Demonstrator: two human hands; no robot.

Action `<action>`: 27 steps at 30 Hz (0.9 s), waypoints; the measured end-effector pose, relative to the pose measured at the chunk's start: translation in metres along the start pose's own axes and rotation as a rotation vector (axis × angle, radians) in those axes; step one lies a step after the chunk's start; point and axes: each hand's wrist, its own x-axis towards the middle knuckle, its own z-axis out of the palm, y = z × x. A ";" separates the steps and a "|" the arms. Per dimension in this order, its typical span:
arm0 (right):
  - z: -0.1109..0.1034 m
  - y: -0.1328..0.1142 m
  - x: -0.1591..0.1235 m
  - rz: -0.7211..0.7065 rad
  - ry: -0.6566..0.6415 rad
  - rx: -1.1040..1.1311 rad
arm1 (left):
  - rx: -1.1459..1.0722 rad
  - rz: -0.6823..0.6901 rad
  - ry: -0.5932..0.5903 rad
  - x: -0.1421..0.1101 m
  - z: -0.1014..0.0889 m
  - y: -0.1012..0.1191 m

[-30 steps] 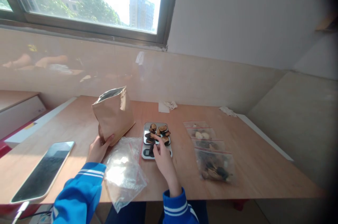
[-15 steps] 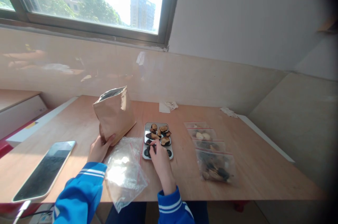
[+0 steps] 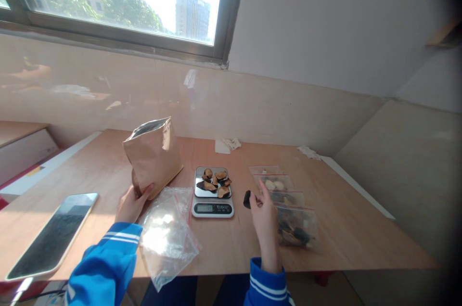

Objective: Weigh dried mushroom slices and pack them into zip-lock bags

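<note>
My left hand (image 3: pixel 134 202) is closed on the lower front of a brown paper bag (image 3: pixel 153 161), which stands tilted with its mouth open. In my right hand (image 3: pixel 265 210) a dark dried piece (image 3: pixel 247 199) is pinched between thumb and fingers, above the table right of the scale. The small kitchen scale (image 3: pixel 212 209) has several brown-and-black dried pieces (image 3: pixel 224 191) on its metal plate. I cannot make out its display reading. A clear zip bag (image 3: pixel 169 234) lies between the paper bag and the scale, partly over the table's front edge.
Several zip bags with dried contents lie in an overlapping row at the right; the nearest (image 3: pixel 298 229) holds dark pieces. A phone (image 3: pixel 54 236) with a white cable lies at left. Crumpled tissue (image 3: pixel 231 144) rests near the wall, under the window.
My right hand has lifted a dark piece off the scale and carried it to the right, uncovering the scale's display. My left hand still holds the paper bag.
</note>
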 end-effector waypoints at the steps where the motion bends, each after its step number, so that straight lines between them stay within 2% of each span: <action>1: 0.003 0.001 0.000 -0.012 -0.027 0.009 | 0.003 -0.001 -0.002 0.000 -0.001 0.001; 10: 0.032 -0.006 -0.016 -0.148 -0.309 0.118 | 0.024 -0.003 -0.025 0.000 -0.004 0.006; 16: 0.044 -0.017 -0.015 -0.129 -0.311 0.177 | -0.018 -0.009 -0.032 -0.001 -0.003 0.006; 21: 0.057 -0.024 -0.014 -0.130 -0.297 0.346 | -0.024 -0.053 -0.051 -0.002 -0.007 0.011; 24: 0.060 -0.031 -0.017 -0.194 -0.297 0.411 | -0.026 -0.094 -0.080 -0.003 -0.010 0.015; 27: 0.063 -0.036 -0.019 -0.329 -0.265 0.369 | -0.035 -0.095 -0.084 -0.004 -0.011 0.018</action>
